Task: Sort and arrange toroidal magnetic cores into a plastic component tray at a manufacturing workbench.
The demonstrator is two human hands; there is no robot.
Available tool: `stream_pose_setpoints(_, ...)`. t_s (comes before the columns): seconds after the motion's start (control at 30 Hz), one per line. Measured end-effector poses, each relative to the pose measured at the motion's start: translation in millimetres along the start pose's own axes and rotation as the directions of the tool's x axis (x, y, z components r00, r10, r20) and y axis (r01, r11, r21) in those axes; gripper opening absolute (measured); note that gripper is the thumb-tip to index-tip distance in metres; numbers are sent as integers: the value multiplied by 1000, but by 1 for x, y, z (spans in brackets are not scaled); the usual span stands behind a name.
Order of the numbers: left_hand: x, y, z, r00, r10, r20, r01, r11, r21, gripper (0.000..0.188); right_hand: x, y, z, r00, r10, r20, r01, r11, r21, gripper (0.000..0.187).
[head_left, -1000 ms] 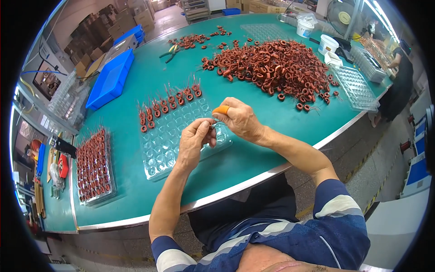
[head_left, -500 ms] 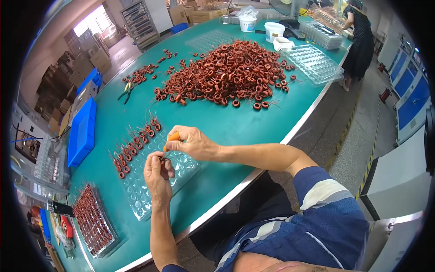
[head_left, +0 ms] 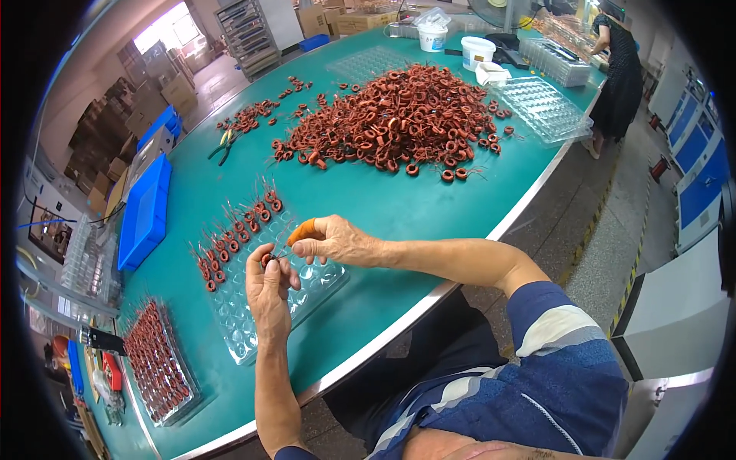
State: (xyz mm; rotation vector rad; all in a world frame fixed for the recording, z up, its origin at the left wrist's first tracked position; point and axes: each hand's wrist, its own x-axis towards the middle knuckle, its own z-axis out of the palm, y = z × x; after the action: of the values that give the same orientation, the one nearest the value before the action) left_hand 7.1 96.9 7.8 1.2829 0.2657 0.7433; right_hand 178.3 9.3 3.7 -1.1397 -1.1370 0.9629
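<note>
My left hand (head_left: 270, 287) pinches a red ring-shaped wire coil (head_left: 266, 260) between thumb and fingers, above a clear plastic tray (head_left: 241, 326). Close beside it, my right hand (head_left: 331, 239), with orange covers on its fingers, has thumb and forefinger closed at the coil's thin wire lead (head_left: 283, 252). The fingertips partly hide that wire. Along the tray's far left side stand rows of red coils (head_left: 233, 246), wire ends pointing up; the nearer pockets hold no coils. Beyond the hands lies a big heap of loose red coils (head_left: 391, 123).
Cutting pliers (head_left: 222, 148) lie left of the heap, near scattered coils (head_left: 249, 116). A filled coil tray (head_left: 161, 364) sits at the near left, a blue bin (head_left: 144, 215) at the left edge. White tubs (head_left: 477, 54) and a clear tray (head_left: 540, 107) stand far right; a person (head_left: 617, 73) works beyond.
My right hand has drawn slightly down beside the left, and the left hand has turned so the red coil shows between its fingers. The whole view has shifted a little.
</note>
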Motion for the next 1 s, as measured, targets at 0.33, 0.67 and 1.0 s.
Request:
stream_pose_setpoints(0.33,-3,-7,8,993,112,-24,-101,954,283,23,-7,-6,12,984,-106,-145,101,994,-43,34)
stream_pose_setpoints(0.67,2,-3,20,1000,-7,-31,13,976,219,23,-5,-32,-16,969,-5,-247,-3,999,-32,33)
stream_pose_setpoints(1.0,-9,5,6,991,-1,135,-43,947,317,27,-3,-22,-7,991,134,-24,-132,987,91,24)
